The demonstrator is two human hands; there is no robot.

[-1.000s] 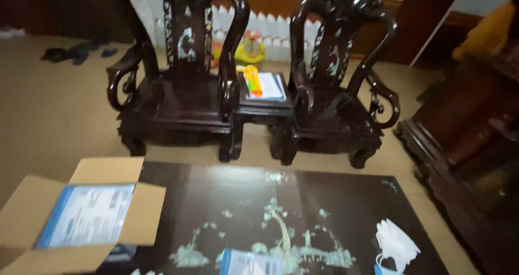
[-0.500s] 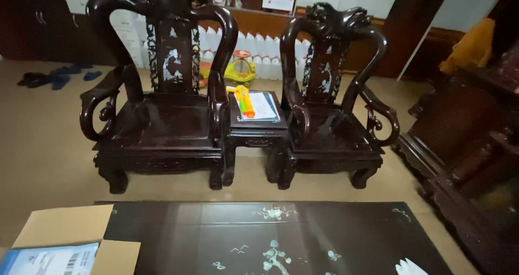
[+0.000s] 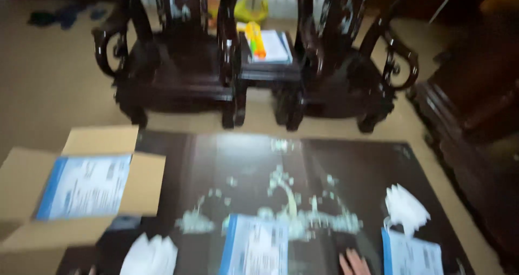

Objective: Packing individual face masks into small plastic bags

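Observation:
Only the fingertips of my right hand (image 3: 354, 263) show at the bottom edge. They lie flat on the dark inlaid table (image 3: 335, 172) with nothing in them. They sit between a blue-and-white flat packet (image 3: 254, 245) on their left and a similar packet (image 3: 413, 256) on their right. A heap of white masks (image 3: 405, 210) lies just above the right packet. Another white heap (image 3: 148, 256) sits at the bottom left. My left hand is out of view. The whole picture is blurred.
An open cardboard box (image 3: 32, 183) holding a blue-and-white packet (image 3: 84, 186) stands at the table's left end. Beyond the table are two dark carved chairs (image 3: 178, 75) (image 3: 346, 80) with a small stand (image 3: 270, 69) between them. Dark wooden furniture (image 3: 476, 123) lines the right side.
The view tipped up to the chairs, then dropped back down onto the table. The packets, the white heaps and my right fingertips have come into sight at the bottom.

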